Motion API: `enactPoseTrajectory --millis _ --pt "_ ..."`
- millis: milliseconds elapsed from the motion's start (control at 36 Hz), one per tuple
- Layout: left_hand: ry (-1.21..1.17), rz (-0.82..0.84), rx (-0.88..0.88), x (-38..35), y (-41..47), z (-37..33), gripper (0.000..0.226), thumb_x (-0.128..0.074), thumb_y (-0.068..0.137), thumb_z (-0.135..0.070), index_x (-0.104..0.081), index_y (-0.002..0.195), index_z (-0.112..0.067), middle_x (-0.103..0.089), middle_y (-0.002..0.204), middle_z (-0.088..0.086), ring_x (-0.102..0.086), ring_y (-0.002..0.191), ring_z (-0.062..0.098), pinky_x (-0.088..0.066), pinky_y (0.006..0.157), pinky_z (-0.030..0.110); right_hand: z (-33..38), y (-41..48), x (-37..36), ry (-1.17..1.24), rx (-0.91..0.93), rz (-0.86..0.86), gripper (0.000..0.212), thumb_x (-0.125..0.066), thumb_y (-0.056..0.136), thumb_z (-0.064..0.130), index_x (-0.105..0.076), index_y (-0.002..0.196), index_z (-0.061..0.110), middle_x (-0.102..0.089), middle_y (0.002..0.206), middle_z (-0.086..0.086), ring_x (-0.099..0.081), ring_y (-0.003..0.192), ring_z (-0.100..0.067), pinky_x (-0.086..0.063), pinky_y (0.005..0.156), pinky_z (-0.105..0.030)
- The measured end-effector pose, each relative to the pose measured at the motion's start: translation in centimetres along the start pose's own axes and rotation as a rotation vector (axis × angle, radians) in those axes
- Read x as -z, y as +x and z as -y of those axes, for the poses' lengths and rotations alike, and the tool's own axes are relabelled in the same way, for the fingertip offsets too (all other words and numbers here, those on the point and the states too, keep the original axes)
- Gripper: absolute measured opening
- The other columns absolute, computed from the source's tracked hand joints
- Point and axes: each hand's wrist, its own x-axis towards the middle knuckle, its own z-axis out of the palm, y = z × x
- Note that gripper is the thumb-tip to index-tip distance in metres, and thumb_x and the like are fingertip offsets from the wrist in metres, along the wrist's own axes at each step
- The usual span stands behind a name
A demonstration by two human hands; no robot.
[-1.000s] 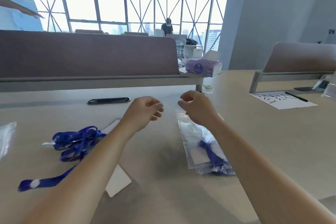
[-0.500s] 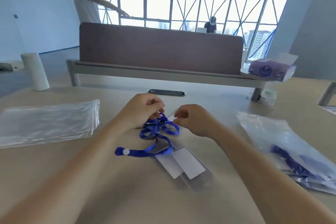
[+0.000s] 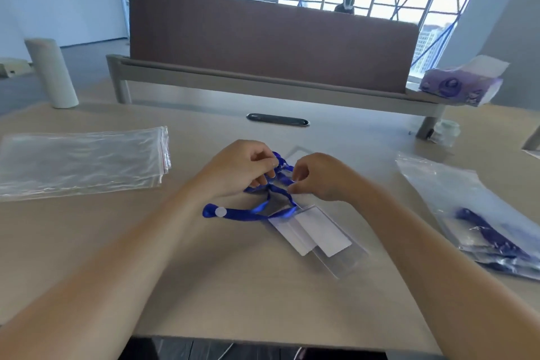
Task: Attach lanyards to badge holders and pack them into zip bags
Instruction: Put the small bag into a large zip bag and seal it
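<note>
A tangled blue lanyard (image 3: 251, 212) lies in the middle of the table, its looped end with a white dot pointing left. My left hand (image 3: 244, 165) pinches the upper part of the lanyard with curled fingers. My right hand (image 3: 318, 175) hovers beside it with curled fingers touching the strap; a firm hold is not clear. Clear badge holders (image 3: 318, 231) with white cards lie just below the hands, partly under the strap. Another clear holder (image 3: 298, 155) peeks out behind the hands.
A stack of empty zip bags (image 3: 81, 161) lies at the left. Packed zip bags (image 3: 473, 213) with blue lanyards lie at the right. A brown desk divider (image 3: 271, 38), a white cylinder (image 3: 52, 73) and a purple tissue pack (image 3: 461, 85) stand behind.
The view swung left from the packed bags to the loose lanyard. Both hands came down onto the lanyard pile, and my left hand has taken hold of the strap.
</note>
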Motion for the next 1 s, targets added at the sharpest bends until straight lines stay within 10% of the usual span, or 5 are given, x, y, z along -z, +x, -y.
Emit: enactPoseTrajectory --millis 250,472,722,1000 --pt "0.017 0.055 0.002 -1.5 -1.2 -1.9 0.015 -0.057 0.1 -0.025 -0.07 0.098 -0.018 -0.075 0.088 -0.004 -0.071 0.072 0.009 -0.058 0.072 0.026 -0.3 -4.7 0.8 -0.288 -0.213 0.315 0.063 -0.069 0.072 0.072 -0.044 0.067 0.013 -0.048 0.068 0.001 -0.044 0.059 -0.014 -0.037 0.059 -0.028" --pt "0.028 0.048 0.043 -2.9 -1.8 -2.1 0.016 -0.058 0.099 -0.026 -0.07 0.093 -0.018 -0.074 0.083 -0.008 -0.07 0.07 0.008 -0.054 0.064 0.017 0.5 -5.4 0.6 -0.269 -0.224 0.356 0.063 -0.078 0.071 0.06 -0.037 0.063 0.013 -0.041 0.066 0.001 -0.043 0.062 -0.019 -0.038 0.065 -0.03" --pt "-0.015 0.015 0.096 -2.7 -1.4 -2.2 0.012 -0.059 0.098 -0.025 -0.069 0.096 -0.018 -0.072 0.082 -0.008 -0.067 0.073 0.017 -0.056 0.07 0.029 -3.7 -3.7 1.2 -0.036 -0.191 0.01 0.038 -0.065 0.091 0.019 -0.054 0.126 0.008 -0.057 0.129 -0.007 -0.055 0.105 -0.024 -0.039 0.078 -0.025" --pt "-0.14 -0.004 0.157 -0.8 0.6 -2.0 0.039 -0.067 0.09 -0.046 -0.057 0.117 -0.019 -0.077 0.084 0.004 -0.075 0.079 0.023 -0.061 0.081 0.041 -0.7 -1.2 3.7 0.173 0.097 -0.294 0.016 -0.062 0.093 0.015 -0.069 0.107 0.021 -0.063 0.095 0.006 -0.053 0.081 -0.011 -0.037 0.063 -0.011"
